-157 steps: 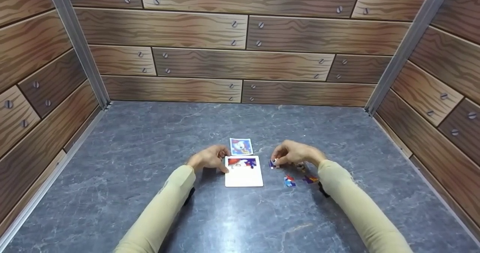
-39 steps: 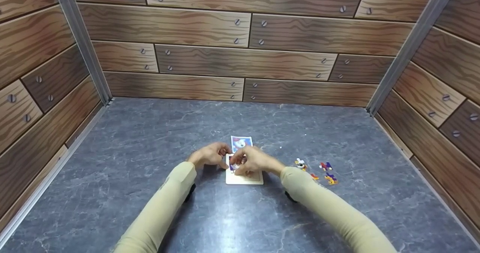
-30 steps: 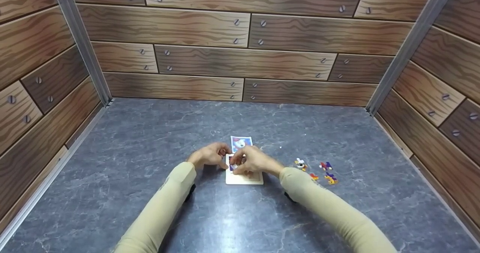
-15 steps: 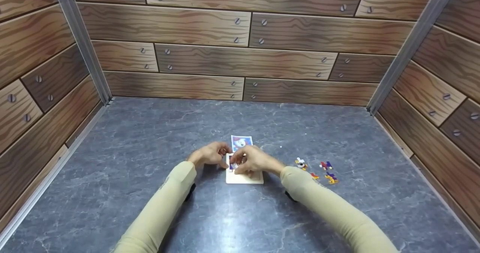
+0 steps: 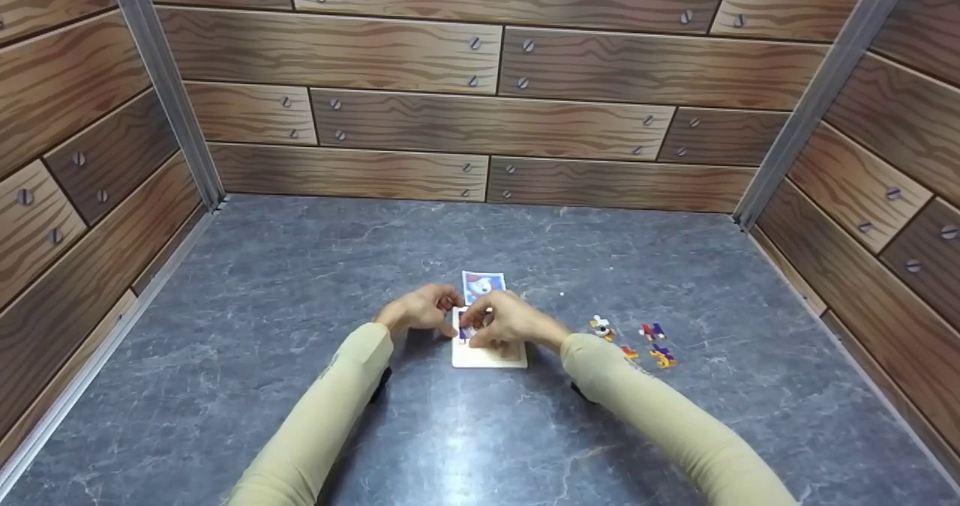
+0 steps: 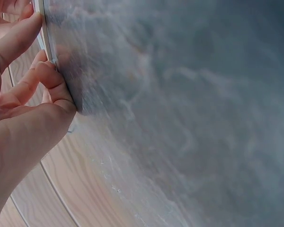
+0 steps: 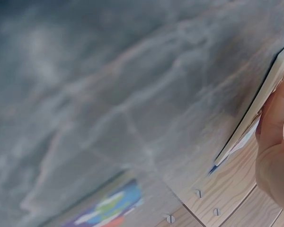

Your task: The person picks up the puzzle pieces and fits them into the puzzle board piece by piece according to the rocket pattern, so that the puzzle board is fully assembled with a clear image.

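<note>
A white puzzle board (image 5: 489, 357) lies flat on the table; the right hand covers part of its picture area. The left hand (image 5: 429, 307) holds its left edge, thumb at the side and fingers by the far corner. In the left wrist view, thumb and curled finger touch the board's edge (image 6: 46, 38). The right hand (image 5: 506, 320) is over the board, thumb and forefinger bent around a purple-and-white jigsaw piece (image 5: 466, 333) within the picture area. Its fingertips are partly hidden. Just beyond the board lies a picture card (image 5: 482, 285) showing a white character.
Several loose jigsaw pieces lie to the right, among them a white-and-orange one (image 5: 601, 327), a red-and-purple one (image 5: 652, 331) and a yellow-and-purple one (image 5: 662, 356). The right sleeve (image 5: 645, 397) passes close to them. Wood-patterned walls (image 5: 345, 172) enclose the table.
Since the oldest frame, the right hand has moved left from the loose pieces onto the board, carrying a piece. Over the last second both hands have stayed nearly still.
</note>
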### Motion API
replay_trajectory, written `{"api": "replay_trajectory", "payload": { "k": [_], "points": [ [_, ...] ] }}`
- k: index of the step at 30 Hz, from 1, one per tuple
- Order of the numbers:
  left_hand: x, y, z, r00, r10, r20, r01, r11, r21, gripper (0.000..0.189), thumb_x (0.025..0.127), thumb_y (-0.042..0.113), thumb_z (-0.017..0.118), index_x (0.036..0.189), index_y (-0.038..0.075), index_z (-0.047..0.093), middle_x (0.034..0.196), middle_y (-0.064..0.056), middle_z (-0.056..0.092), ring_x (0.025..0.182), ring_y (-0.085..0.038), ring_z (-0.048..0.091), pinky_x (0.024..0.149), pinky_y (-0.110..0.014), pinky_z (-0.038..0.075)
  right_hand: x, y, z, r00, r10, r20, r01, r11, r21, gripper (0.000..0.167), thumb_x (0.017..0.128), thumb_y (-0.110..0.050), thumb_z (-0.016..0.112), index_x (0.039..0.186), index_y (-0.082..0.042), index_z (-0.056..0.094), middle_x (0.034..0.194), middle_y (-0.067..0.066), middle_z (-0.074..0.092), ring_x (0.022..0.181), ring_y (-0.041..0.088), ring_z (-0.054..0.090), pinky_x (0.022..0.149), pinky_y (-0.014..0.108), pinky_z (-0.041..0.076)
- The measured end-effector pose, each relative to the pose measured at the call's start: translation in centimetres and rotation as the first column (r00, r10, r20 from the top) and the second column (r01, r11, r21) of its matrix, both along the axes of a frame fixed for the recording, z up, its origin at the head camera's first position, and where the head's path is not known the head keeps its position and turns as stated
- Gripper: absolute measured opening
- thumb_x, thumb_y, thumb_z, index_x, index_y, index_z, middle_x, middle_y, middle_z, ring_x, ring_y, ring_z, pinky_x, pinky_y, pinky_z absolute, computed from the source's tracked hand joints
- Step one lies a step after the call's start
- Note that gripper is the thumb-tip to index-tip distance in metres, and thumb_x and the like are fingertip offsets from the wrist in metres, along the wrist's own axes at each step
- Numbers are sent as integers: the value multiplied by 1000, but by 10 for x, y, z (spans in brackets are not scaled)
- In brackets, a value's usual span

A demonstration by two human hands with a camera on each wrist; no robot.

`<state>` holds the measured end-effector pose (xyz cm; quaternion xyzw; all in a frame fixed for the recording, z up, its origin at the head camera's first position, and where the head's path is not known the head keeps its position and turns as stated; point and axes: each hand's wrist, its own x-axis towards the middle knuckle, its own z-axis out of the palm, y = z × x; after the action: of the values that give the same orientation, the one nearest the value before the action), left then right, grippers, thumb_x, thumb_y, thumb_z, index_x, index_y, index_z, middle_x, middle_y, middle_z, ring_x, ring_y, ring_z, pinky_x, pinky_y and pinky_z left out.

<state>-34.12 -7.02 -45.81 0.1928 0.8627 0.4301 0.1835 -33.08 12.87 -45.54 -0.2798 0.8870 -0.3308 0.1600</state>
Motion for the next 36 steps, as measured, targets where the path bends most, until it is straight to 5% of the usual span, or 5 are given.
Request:
{"api": "replay_trajectory", "payload": {
  "k": [11, 26, 36],
  "points": [
    [-1, 0, 0, 998, 42, 49, -41, 999, -10, 44, 71, -10, 74, 111, 1, 60, 90, -3, 48, 81, -14, 43, 70, -23, 37, -1, -2, -1, 1000, -3, -30, 3, 1000, 6, 29, 75, -12, 83, 103, -9, 75, 73, -4, 58, 51, 6, 53, 44, 24, 48],
    [-2, 1, 1, 1000, 22, 11, -22, 1000, -14, 43, 71, -9, 74, 111, -2, 60, 88, -4, 49, 80, -13, 43, 69, -23, 36, -2, -1, 0, 1000, 9, -27, -9, 1000, -7, 29, 76, -11, 83, 104, -7, 74, 75, -3, 60, 54, 5, 52, 43, 21, 46],
    [0, 1, 1, 1000, 19, 13, -19, 1000, -24, 43, 72, -8, 75, 111, -1, 60, 88, -3, 49, 79, -13, 43, 70, -22, 37, -6, 16, 11, 978, 84, 193, -61, 991, -121, 33, 83, -3, 74, 116, -2, 69, 88, 4, 63, 64, 11, 58, 51, 24, 52]
  ]
}}
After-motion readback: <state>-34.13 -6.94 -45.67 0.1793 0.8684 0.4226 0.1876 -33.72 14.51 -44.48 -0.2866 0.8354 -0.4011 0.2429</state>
